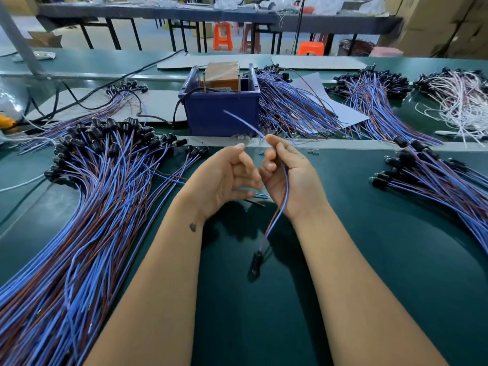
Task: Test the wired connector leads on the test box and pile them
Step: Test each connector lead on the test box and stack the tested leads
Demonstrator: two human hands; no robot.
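Observation:
My right hand (287, 178) grips one blue-and-brown lead (284, 204). Its black connector (256, 261) hangs down over the green table, and its free blue end sticks up, blurred, toward the blue test box (221, 114). My left hand (227, 178) is beside the right one, palm up with curled fingers. Whether it holds wire ends is hard to tell; short wire ends show between the two hands. A big pile of leads (87, 207) with black connectors lies at my left.
More lead piles lie right of the box (295, 112), at the far right (369, 93) and at the near right (435, 180). White wires (459, 101) sit at the back right. Black cables (87, 93) run left of the box. Orange stools (223, 35) stand beyond the table.

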